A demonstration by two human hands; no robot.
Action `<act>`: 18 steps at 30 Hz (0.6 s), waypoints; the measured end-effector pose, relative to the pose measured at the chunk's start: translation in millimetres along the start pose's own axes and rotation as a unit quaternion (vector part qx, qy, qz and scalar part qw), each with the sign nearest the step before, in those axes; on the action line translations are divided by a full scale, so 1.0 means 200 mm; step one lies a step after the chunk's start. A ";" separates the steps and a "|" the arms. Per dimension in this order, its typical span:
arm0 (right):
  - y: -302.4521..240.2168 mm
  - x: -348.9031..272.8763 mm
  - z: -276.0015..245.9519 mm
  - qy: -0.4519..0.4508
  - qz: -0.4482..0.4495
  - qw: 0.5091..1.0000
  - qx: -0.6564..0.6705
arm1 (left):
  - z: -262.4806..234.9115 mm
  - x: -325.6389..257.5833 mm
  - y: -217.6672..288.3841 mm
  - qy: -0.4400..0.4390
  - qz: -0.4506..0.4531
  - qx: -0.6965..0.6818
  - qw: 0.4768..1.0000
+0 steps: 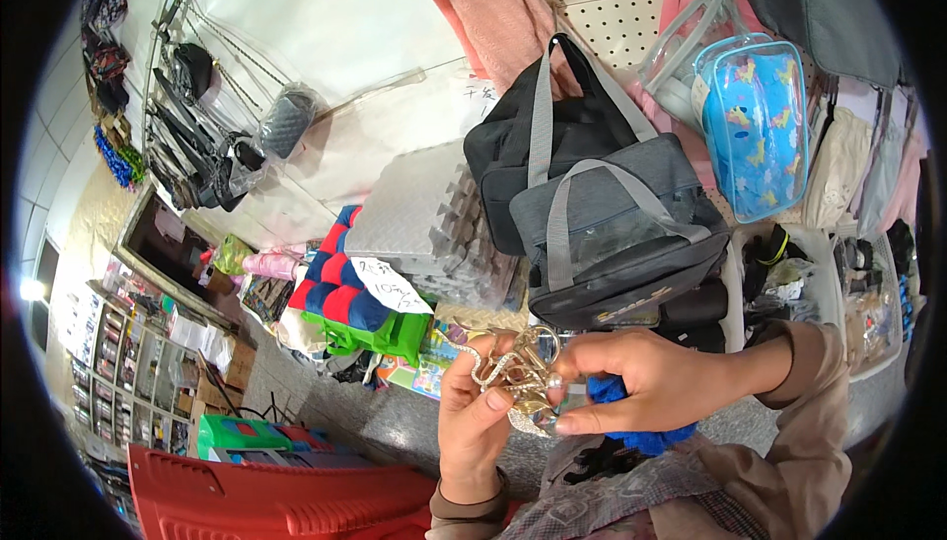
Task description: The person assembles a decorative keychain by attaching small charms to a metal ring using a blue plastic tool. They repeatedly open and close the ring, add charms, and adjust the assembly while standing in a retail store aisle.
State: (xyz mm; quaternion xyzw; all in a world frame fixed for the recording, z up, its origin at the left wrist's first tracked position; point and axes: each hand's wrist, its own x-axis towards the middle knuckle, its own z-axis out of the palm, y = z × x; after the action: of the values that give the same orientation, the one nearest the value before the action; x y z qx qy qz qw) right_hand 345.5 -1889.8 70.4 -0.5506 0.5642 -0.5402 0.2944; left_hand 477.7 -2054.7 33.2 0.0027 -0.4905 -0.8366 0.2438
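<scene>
In front of my body, both hands hold a tangled bunch of gold-coloured metal trinkets (523, 377), with sparkling curved pieces and a ring at its top. My left hand (478, 427) is closed around the bunch from the left, its thumb lying across the front. From the other side, my right hand (636, 377) has its thumb and fingers pinched at the bunch's edge; exactly which piece they grip is too small to tell. A deep blue, soft-looking thing (646, 432) shows beneath my right hand; whether the hand touches it is unclear.
Beyond my hands hang black and grey handbags (612, 224) and a clear blue-patterned bag (755, 126). Grey foam mats (414, 215) are stacked near a green bag (404, 338). A red plastic object (266, 496) stands low at left. Bins of goods (789, 279) sit at right.
</scene>
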 end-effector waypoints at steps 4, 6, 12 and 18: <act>-0.03 -0.05 -0.06 -0.014 0.037 0.999 0.019 | -0.02 0.00 -0.01 0.024 -0.013 -0.015 1.000; -0.06 -0.08 -0.10 -0.002 0.003 1.000 0.000 | -0.02 0.00 -0.01 0.033 -0.026 -0.024 0.999; -0.10 -0.09 -0.18 0.015 -0.063 0.997 -0.029 | -0.02 -0.01 -0.03 -0.074 -0.061 -0.143 0.985; -0.06 -0.10 -0.18 -0.032 -0.057 0.998 -0.019 | -0.03 -0.02 -0.04 -0.127 -0.098 -0.194 0.968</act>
State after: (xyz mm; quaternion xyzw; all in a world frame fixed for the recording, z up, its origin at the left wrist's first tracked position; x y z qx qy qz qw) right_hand 320.8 -1859.1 85.0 -0.6041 0.5322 -0.5278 0.2707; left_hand 479.4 -2054.5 23.5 -0.1027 -0.3435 -0.9289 0.0926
